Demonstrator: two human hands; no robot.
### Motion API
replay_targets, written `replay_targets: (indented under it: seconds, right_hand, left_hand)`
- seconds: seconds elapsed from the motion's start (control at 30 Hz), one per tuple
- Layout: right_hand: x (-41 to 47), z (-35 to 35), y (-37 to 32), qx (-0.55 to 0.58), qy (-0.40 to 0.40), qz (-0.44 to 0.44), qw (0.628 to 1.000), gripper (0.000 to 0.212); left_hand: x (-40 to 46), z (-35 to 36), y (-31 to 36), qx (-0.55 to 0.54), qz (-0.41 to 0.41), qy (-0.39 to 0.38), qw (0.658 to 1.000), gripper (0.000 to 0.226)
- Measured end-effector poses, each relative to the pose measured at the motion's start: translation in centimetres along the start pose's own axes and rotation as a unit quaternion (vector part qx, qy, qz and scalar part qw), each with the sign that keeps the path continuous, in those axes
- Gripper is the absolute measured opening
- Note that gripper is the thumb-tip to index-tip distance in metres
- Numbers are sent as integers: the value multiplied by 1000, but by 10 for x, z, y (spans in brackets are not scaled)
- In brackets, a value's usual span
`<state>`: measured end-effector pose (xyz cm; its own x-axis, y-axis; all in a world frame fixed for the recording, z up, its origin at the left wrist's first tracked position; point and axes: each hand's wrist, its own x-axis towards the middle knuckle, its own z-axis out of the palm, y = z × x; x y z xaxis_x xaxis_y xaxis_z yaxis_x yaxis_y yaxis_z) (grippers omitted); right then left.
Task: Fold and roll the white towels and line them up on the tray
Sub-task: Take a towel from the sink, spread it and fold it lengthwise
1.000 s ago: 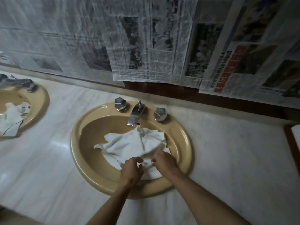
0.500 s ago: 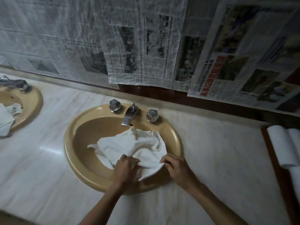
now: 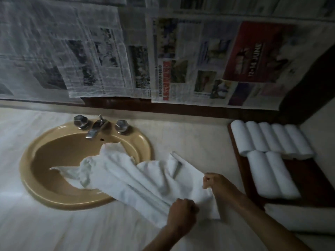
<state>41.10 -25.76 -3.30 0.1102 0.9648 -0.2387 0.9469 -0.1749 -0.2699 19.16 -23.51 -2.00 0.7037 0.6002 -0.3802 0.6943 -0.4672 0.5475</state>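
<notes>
Fingers of both the left hand (image 3: 183, 213) and right hand (image 3: 218, 185) grip the white towel (image 3: 145, 180), right of the sink (image 3: 54, 198); a newspaper (image 3: 253, 51) above reads "JUNE".

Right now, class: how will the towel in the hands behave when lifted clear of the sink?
The towel is probably floppy: it drapes in folds over the sink rim. It will likely sag and trail from both gripping hands. It looks light.

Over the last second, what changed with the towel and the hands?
Both hands, left hand and right hand, kept their grip on the white towel and dragged it rightward, out of the sink onto the counter; its far end still trails in the basin. A crumpled towel stays in the sink.
</notes>
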Motion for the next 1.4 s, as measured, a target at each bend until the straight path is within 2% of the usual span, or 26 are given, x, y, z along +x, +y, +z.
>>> replay_targets:
  seconds: [0.07, 0.1, 0.13, 0.17, 0.2, 0.27, 0.3, 0.33, 0.4, 0.47, 0.53, 0.6, 0.67, 0.7, 0.73, 0.77, 0.83, 0.87, 0.9, 0.93, 1.03, 1.13, 1.2, 1.3, 1.4]
  right_hand:
    - [-33, 2, 17, 22, -30, 112, 993, 6]
    - [-35, 7, 15, -24, 5, 129, 991, 11]
    - [-45, 9, 14, -35, 48, 141, 988, 27]
    - [-56, 18, 16, -50, 92, 154, 982, 39]
    - [-63, 31, 9, -14, 112, 161, 980, 42]
    - [-79, 59, -9, 12, 82, 145, 986, 21]
    - [-86, 72, -19, 26, 66, 126, 990, 22]
    - [-92, 83, -26, 40, 38, 119, 991, 45]
    - [-98, 90, -36, 36, -1, 158, 987, 69]
    - [-88, 88, -35, 38, -15, 174, 984, 99]
    - [-76, 80, -25, 28, -30, 167, 985, 115]
    - [-64, 49, -16, 0, -41, 120, 992, 112]
    - [-49, 32, -9, -20, 6, 113, 993, 72]
    - [-41, 23, -11, -2, 55, 128, 990, 56]
    - [-38, 17, -14, 6, 110, 152, 982, 51]
    - [-38, 13, -22, 12, 143, 182, 973, 52]
    - [-47, 16, -47, 42, 99, 234, 966, 57]
    - [-52, 27, -54, 63, 72, 270, 958, 60]
    - [-58, 38, -64, 100, 80, 293, 947, 64]
    - [-66, 52, -72, 116, 86, 289, 946, 71]
    - [-75, 85, -70, 100, 10, 246, 964, 103]
    - [-78, 61, -66, 44, -71, 229, 970, 115]
    - [-72, 54, -47, 55, -35, 208, 976, 115]
    - [-56, 27, -24, 7, -73, 166, 983, 111]
    - [-45, 8, -1, -31, -54, 134, 989, 96]
  left_hand:
    - [3, 16, 41, -84, 67, -51, 993, 26]
    - [6, 17, 45, -111, 84, -53, 989, 26]
    - [11, 18, 51, -119, 89, -30, 988, 25]
    - [17, 15, 53, -107, 82, 7, 991, 24]
    - [21, 7, 46, -78, 66, 56, 993, 24]
    - [32, -7, 12, 4, 29, 123, 992, 24]
    - [36, -14, -12, 52, 17, 137, 989, 24]
    - [36, -19, -36, 98, 7, 142, 985, 26]
    - [32, -22, -74, 134, -3, 122, 983, 39]
    - [20, -19, -82, 127, -29, 104, 986, 46]
    - [8, -10, -67, 145, -65, 120, 980, 45]
    - [-1, 5, -39, 163, -91, 116, 976, 44]
    - [-6, 19, -8, 154, -128, 51, 978, 44]
    - [-6, 22, 3, 133, -146, 20, 980, 43]
    - [-4, 22, 9, 105, -144, 19, 984, 39]
    - [-1, 20, 9, 97, -121, 34, 987, 36]
    - [6, 10, 4, 95, -74, 84, 989, 36]
    - [8, 6, 0, 97, -52, 77, 991, 37]
    - [8, 3, -5, 102, -26, 61, 993, 38]
    - [9, 3, -11, 109, -5, 42, 993, 37]
    - [4, 5, -18, 130, -3, 42, 991, 36]
    - [0, 16, -22, 123, -37, 36, 991, 35]
    - [1, 23, -20, 128, -60, 5, 990, 45]
    - [17, 26, -14, 155, -91, -57, 982, 73]
    - [38, 16, -20, 160, -112, -56, 979, 86]
